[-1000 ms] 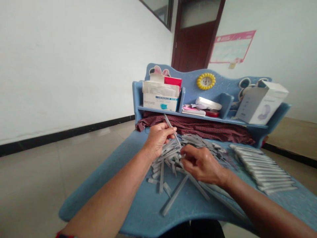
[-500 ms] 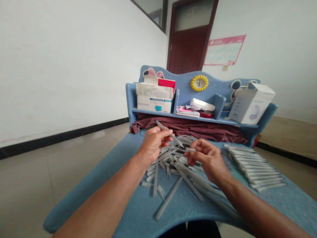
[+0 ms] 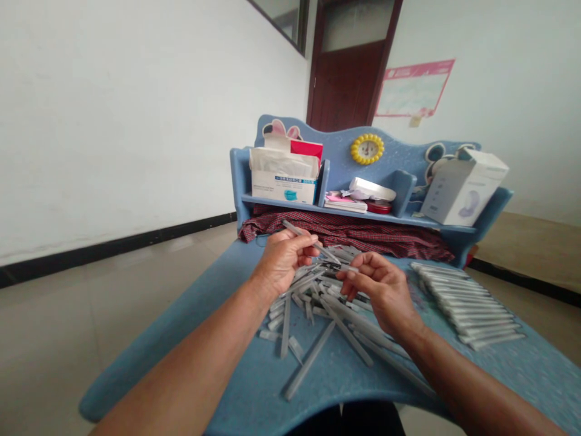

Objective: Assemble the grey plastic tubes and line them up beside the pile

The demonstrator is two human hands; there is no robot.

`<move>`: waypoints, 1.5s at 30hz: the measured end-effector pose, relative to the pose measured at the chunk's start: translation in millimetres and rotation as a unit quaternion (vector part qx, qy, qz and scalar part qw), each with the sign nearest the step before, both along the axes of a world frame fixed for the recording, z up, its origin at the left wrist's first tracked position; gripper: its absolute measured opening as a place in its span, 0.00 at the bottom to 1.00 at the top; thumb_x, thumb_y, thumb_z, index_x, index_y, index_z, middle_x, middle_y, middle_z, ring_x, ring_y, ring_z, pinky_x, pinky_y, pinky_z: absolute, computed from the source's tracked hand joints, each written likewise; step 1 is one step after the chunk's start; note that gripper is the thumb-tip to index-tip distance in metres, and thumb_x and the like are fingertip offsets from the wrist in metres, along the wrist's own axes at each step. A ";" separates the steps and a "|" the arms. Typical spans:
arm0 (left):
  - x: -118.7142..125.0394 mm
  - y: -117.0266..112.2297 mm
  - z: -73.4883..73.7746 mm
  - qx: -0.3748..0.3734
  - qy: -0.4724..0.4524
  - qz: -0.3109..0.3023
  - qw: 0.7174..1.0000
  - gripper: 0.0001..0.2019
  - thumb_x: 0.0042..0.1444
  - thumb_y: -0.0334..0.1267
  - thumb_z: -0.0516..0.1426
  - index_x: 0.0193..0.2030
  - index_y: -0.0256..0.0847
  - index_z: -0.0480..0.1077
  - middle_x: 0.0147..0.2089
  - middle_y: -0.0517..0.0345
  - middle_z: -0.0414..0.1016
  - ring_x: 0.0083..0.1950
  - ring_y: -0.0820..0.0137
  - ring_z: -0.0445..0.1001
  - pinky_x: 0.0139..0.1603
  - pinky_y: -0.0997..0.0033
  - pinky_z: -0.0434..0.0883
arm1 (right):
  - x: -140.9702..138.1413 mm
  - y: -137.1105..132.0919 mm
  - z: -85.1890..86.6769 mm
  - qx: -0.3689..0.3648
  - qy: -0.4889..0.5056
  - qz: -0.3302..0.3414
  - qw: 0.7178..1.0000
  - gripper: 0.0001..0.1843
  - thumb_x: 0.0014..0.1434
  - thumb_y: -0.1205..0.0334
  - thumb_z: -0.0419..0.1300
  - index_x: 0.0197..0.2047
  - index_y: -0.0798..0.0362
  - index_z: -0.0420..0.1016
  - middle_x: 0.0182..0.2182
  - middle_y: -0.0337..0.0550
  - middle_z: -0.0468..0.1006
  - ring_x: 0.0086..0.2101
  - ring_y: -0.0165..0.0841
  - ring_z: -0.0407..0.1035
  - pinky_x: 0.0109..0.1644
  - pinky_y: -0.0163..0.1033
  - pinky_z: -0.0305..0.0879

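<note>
My left hand [image 3: 288, 257] is closed on a slim translucent pen barrel [image 3: 295, 228], which slants down to the right with its tip toward my other hand. Between thumb and fingers, my right hand [image 3: 376, 281] pinches a short clear pen cap [image 3: 349, 268]. The barrel's tip is at or very near the cap; whether it has entered I cannot tell. Below both hands lies a loose heap of pen barrels and caps [image 3: 313, 290], partly hidden by my fingers. A single barrel [image 3: 310, 361] lies apart near the front edge.
On the right, a neat row of pens [image 3: 472, 306] lies on the blue table [image 3: 181, 357]. A shelf behind holds a mask box [image 3: 284, 184], a white box [image 3: 465, 188] and papers [image 3: 345, 203]. Checked cloth [image 3: 385, 239] lies beneath the shelf.
The barrel's tip and the cap have come together. My right hand has moved slightly up, and the cap now tilts in line with the barrel. My left hand is nearly still.
</note>
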State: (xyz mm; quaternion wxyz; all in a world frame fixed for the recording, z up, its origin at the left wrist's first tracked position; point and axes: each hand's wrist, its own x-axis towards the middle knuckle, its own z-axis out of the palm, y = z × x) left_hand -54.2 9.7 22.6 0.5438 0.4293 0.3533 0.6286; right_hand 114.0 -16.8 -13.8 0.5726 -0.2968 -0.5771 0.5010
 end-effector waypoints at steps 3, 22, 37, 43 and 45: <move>1.9 -0.4 -1.5 -0.003 0.006 -0.020 1.000 0.07 0.41 0.28 0.61 0.27 0.35 0.67 0.23 0.61 0.71 0.21 0.77 0.70 0.16 0.83 0.62 | 0.2 0.5 -0.3 -0.002 0.005 0.007 1.000 0.11 0.48 0.62 0.63 0.32 0.54 0.62 0.22 0.39 0.76 0.22 0.29 0.70 0.23 0.32 0.63; 6.6 -1.1 -6.6 -0.026 0.104 -0.099 0.989 0.07 0.46 0.35 0.60 0.25 0.35 0.66 0.18 0.61 0.70 0.13 0.81 0.62 0.12 0.83 0.58 | 9.7 4.4 -19.3 0.080 -0.159 -0.030 0.984 0.11 0.56 0.55 0.56 0.36 0.55 0.67 0.22 0.37 0.72 0.21 0.27 0.67 0.24 0.33 0.63; 21.2 -9.3 -9.0 -0.011 0.087 -0.094 0.992 0.06 0.45 0.33 0.60 0.27 0.36 0.65 0.17 0.62 0.70 0.13 0.79 0.62 0.12 0.81 0.61 | 15.2 1.5 -25.9 0.116 -0.187 -0.071 0.973 0.06 0.57 0.61 0.54 0.35 0.55 0.66 0.21 0.36 0.70 0.19 0.26 0.64 0.22 0.32 0.61; 24.0 -12.5 -8.3 -0.008 0.078 -0.097 0.992 0.06 0.45 0.32 0.60 0.27 0.37 0.65 0.17 0.62 0.70 0.13 0.78 0.63 0.13 0.80 0.62 | 15.6 -0.5 -24.2 0.118 -0.186 -0.085 0.972 0.05 0.57 0.61 0.54 0.34 0.55 0.66 0.20 0.35 0.69 0.18 0.25 0.64 0.22 0.31 0.60; 25.1 -13.3 -8.7 -0.003 0.078 -0.097 0.992 0.06 0.45 0.33 0.59 0.27 0.37 0.65 0.18 0.62 0.70 0.13 0.78 0.63 0.13 0.79 0.63 | 15.6 -0.1 -22.3 0.117 -0.187 -0.087 0.971 0.05 0.57 0.61 0.54 0.34 0.55 0.65 0.20 0.35 0.69 0.18 0.25 0.63 0.21 0.31 0.60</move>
